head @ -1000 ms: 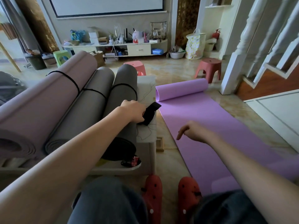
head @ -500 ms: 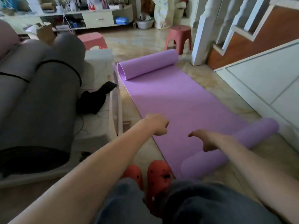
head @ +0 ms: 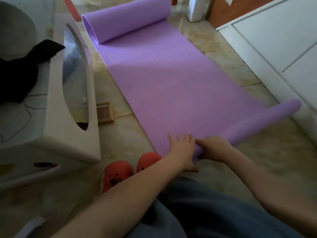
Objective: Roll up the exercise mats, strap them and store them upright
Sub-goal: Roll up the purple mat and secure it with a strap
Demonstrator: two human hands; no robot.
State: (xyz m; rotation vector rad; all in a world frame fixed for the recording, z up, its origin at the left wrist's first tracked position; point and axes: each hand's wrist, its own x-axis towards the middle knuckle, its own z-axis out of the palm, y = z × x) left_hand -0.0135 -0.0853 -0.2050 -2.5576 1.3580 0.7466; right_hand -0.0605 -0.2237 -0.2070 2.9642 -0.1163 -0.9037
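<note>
On the floor, both hands (head: 197, 148) grip purple mat (head: 164, 79).

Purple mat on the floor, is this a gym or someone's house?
Probably a home: the purple mat lies on glossy floor tiles beside a white table, near white panelled woodwork, and the person wears red slippers.

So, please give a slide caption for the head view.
Both hands, left hand and right hand, start rolling the purple mat from its near end on the floor.
</note>
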